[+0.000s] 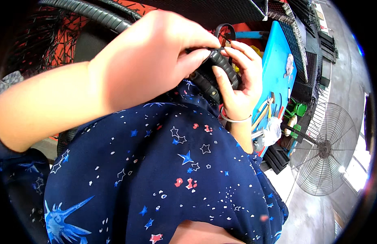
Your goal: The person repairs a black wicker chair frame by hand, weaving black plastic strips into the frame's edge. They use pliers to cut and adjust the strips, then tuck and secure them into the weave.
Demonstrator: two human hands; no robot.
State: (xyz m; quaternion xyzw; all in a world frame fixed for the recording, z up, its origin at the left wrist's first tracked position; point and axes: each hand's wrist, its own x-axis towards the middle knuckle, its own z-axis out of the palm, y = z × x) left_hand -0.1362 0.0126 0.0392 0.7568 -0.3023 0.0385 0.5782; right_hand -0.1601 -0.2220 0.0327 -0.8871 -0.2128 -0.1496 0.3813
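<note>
A black bar wrapped in ribbed bands (222, 61) curves between my two hands, close in front of my body. My left hand (141, 59) reaches across from the left, its thumb and fingers pinched at the top of the wrapping. From the other side my right hand (244, 83) curls its thumb and fingers round the same bar. A flat black strip (225, 26) loops up just beyond the fingertips. The exact spot that the left fingertips grip is partly hidden. A brass-coloured screw or stud (214, 93) shows on the dark part below.
On the right stands a blue tabletop (274, 57) with pliers (266, 106) and a clear plastic bag (272, 132). A large wire-caged fan (324, 148) is farther right. Another wrapped black tube (91, 14) crosses the upper left, over a red surface (58, 38) strewn with black scraps.
</note>
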